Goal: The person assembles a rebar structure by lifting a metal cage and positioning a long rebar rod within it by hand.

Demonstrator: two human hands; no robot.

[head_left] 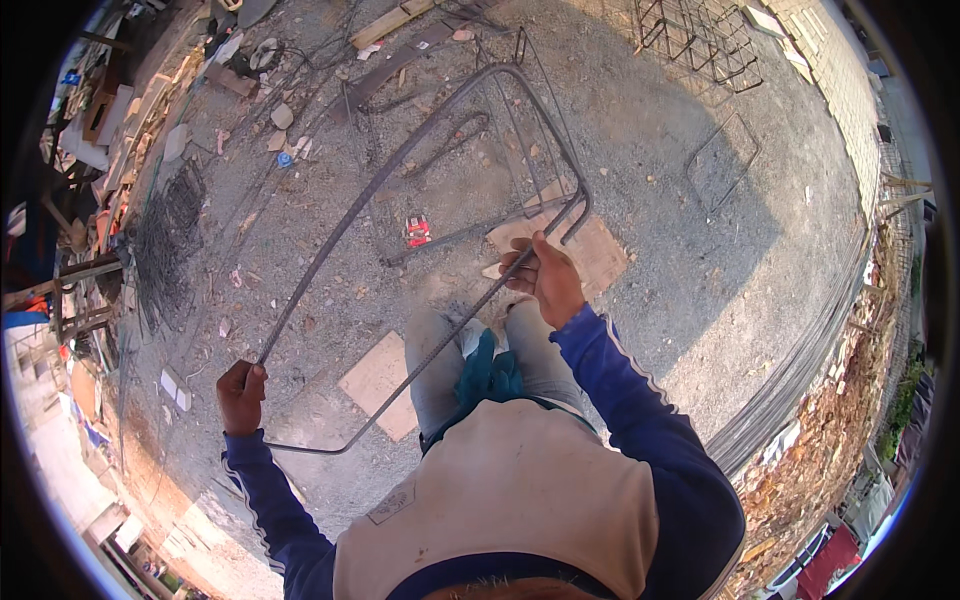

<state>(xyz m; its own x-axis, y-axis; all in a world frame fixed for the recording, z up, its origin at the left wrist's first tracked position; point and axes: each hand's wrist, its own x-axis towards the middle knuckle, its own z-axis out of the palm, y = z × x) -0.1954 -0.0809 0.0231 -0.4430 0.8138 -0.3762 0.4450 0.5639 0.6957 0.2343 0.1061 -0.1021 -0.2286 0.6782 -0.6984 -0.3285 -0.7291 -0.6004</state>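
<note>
A large bent rebar stirrup (374, 187) with rounded corners is held up in front of me, tilted from lower left to upper right. My left hand (241, 398) is closed round its long side near the lower left end. With my right hand (545, 278), I grip the nearer ribbed side between thumb and fingers, just below the hooked bar ends. Beneath the stirrup, another bent bar frame (460, 235) lies on the gravel, partly hidden. A teal cloth (487, 370) hangs at my waist.
Plywood pieces (605, 248) lie by my legs, near a red packet (418, 232). A rebar cage (700, 50) stands at the far right. Long rods (790, 390) run along the right side. Dark wire (172, 240) and scrap wood cover the left.
</note>
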